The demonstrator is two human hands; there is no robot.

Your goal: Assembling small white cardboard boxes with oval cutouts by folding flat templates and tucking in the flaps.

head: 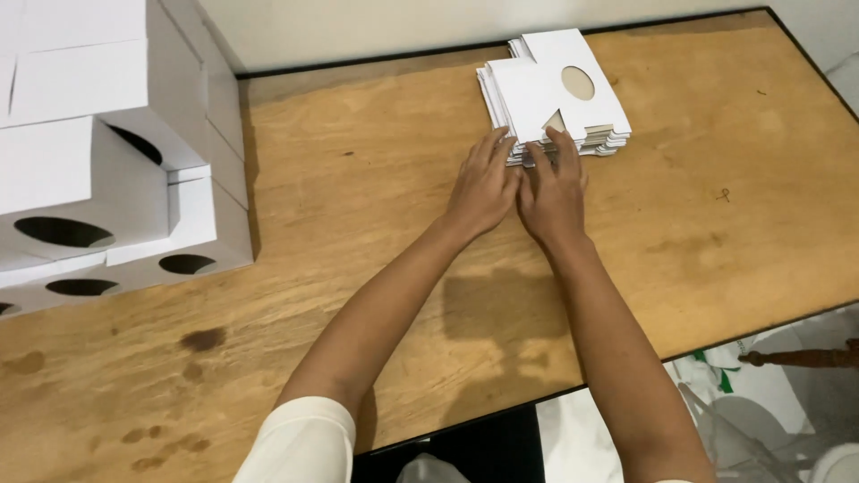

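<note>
While both forearms reach across the table, the left hand and right hand lie side by side, touching, at the near edge of the stack of flat white card blanks. Left fingers are extended and loosely spread, tips on the stack's near left corner. Right fingers rest flat on the top blank; whether they pinch it cannot be told. Top blank shows a round hole. Folded white boxes with oval openings stand piled at the table's left end, well apart from the hands.
</note>
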